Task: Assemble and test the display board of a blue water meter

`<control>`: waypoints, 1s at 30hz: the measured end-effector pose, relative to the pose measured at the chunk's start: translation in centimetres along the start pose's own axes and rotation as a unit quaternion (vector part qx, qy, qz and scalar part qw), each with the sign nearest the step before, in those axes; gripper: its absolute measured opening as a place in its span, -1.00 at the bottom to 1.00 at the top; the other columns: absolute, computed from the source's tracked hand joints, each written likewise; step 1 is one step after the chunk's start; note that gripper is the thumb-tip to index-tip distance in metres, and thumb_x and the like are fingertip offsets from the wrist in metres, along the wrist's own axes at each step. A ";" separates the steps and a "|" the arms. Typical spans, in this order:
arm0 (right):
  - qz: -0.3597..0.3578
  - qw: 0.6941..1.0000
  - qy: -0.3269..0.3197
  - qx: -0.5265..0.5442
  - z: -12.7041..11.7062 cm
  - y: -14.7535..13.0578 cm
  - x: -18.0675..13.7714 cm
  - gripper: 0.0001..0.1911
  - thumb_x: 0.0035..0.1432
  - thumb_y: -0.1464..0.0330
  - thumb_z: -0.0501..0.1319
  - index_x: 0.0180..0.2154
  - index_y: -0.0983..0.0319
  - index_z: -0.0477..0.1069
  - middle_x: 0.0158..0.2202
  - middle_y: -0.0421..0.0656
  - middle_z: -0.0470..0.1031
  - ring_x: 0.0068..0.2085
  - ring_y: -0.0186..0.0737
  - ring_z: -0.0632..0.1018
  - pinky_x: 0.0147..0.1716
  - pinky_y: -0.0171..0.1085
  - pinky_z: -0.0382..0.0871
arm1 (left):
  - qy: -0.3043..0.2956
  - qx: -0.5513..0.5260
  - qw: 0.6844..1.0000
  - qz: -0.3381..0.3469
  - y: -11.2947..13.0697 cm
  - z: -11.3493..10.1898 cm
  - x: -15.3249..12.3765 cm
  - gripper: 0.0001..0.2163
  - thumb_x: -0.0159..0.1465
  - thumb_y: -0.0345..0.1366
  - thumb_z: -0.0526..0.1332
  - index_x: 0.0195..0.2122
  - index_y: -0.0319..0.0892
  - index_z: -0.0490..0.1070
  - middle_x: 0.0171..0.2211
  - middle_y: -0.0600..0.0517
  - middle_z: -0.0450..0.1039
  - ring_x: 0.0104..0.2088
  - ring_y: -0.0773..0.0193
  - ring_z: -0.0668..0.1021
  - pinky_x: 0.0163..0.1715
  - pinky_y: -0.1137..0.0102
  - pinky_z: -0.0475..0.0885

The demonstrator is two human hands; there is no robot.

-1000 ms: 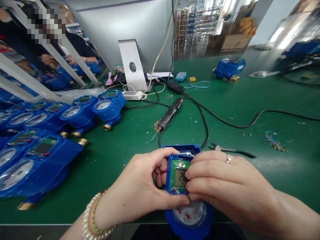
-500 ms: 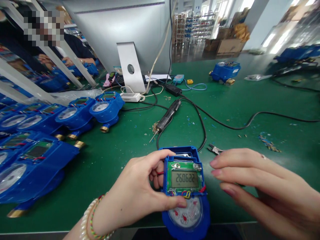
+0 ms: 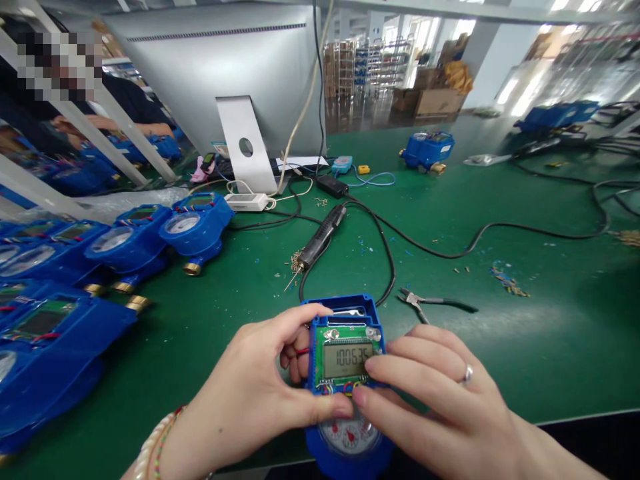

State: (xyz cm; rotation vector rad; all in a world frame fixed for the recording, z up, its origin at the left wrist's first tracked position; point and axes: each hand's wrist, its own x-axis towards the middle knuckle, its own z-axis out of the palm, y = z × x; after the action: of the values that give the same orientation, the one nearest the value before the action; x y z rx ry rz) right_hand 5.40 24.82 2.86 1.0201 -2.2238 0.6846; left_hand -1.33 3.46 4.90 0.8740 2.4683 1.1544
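A blue water meter [image 3: 350, 453] stands at the near edge of the green table [image 3: 525, 267], its cover off. A green circuit board with a lit display [image 3: 345, 359] shows on top, and a round dial sits below it. My left hand [image 3: 250, 400] grips the meter's left side, thumb along the board's lower edge. My right hand [image 3: 430, 400] wears a ring; its fingers are pressed on the right edge of the board.
Rows of blue meters [image 3: 115, 247] crowd the left. An electric screwdriver [image 3: 317, 243] with its cable, loose screws and small pliers [image 3: 430, 303] lie just beyond the held meter. A monitor [image 3: 220, 73] stands at the back. Another person [image 3: 125, 113] works at far left.
My right hand, lifted off to the right half a second ago, has come back onto the board's right edge. The display reading has changed. The view has shifted slightly.
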 end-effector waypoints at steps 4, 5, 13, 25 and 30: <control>-0.025 1.000 0.015 -0.008 0.4 -0.2 -0.7 -0.57 0.64 0.57 -0.18 -0.15 0.45 0.42 -0.12 0.01 0.32 -0.15 0.00 0.39 -0.05 -0.06 0.13 | 0.021 -0.007 0.999 0.028 0.2 0.5 0.0 -0.47 -0.01 -0.13 0.39 -0.02 -0.13 0.32 -0.51 0.18 0.38 -0.56 0.47 0.42 -0.56 0.65 0.38; -0.031 0.999 0.013 -0.008 0.3 -0.1 -0.9 -0.56 0.64 0.57 -0.20 -0.15 0.45 0.41 -0.10 0.01 0.31 -0.13 0.00 0.39 -0.03 -0.06 0.13 | 0.026 -0.012 0.999 0.036 0.2 0.6 0.0 -0.48 -0.01 -0.14 0.40 -0.03 -0.13 0.32 -0.51 0.18 0.39 -0.56 0.47 0.43 -0.56 0.66 0.39; 0.256 0.944 -0.087 -0.189 -2.5 5.7 -7.1 -0.47 0.46 0.14 -0.13 0.21 0.44 0.02 0.12 0.05 0.04 0.10 0.04 0.17 0.02 0.05 0.22 | 0.031 0.017 0.999 0.026 -0.3 0.6 -0.4 -0.43 -0.01 -0.13 0.39 0.02 -0.10 0.28 -0.46 0.18 0.42 -0.51 0.46 0.47 -0.56 0.67 0.39; 0.268 0.900 -0.204 -0.278 -3.4 7.6 -10.5 -0.46 0.35 0.19 -0.18 0.01 0.46 0.32 -0.09 0.01 0.25 -0.21 0.14 0.38 -0.29 0.11 0.33 | 0.073 0.009 0.997 0.031 0.3 0.8 -0.3 -0.39 -0.12 -0.10 0.46 -0.04 -0.08 0.31 -0.51 0.25 0.41 -0.54 0.55 0.46 -0.49 0.76 0.37; 0.240 0.911 -0.191 -0.274 -3.0 7.3 -9.7 -0.44 0.34 0.17 -0.17 0.06 0.49 0.26 0.02 0.08 0.16 -0.07 0.21 0.31 -0.19 0.14 0.28 | 0.075 -0.066 0.995 -0.020 0.0 1.1 -0.3 -0.35 -0.14 -0.08 0.46 -0.03 -0.15 0.31 -0.45 0.14 0.48 -0.48 0.42 0.52 -0.52 0.66 0.42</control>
State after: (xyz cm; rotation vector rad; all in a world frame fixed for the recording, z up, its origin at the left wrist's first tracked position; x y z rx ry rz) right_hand 5.68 35.70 -3.32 0.3342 -2.8145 0.0084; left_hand -0.57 3.96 4.17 0.7211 2.4789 1.3991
